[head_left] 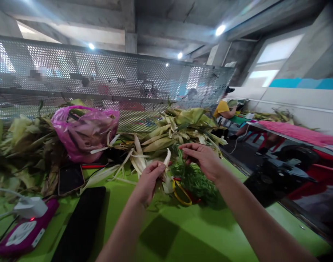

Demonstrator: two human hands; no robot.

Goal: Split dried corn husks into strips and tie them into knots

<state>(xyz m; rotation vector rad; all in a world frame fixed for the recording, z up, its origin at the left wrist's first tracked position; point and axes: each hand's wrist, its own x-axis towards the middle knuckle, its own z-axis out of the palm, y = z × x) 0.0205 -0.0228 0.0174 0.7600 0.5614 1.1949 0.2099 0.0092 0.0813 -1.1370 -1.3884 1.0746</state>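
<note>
My left hand (151, 178) is closed in a pinch around a pale corn husk strip (167, 182), whose narrow tip curls up above the fingers. To its right, my right hand (201, 158) has thumb and forefinger pinched at a thin green strand (180, 154) that rises from a loose heap. This tangled heap of green strands (200, 182) lies under the right hand on the green table. Scissors with yellow handles (182, 194) rest between the hands, partly covered by the husk and the strands.
Dried corn husks (166, 134) are piled behind, beside a pink plastic bag (86, 134). On the left lie a phone (71, 179), a long black object (80, 225) and a purple power strip (27, 233). A black machine (281, 174) stands right; a person (223, 109) sits beyond.
</note>
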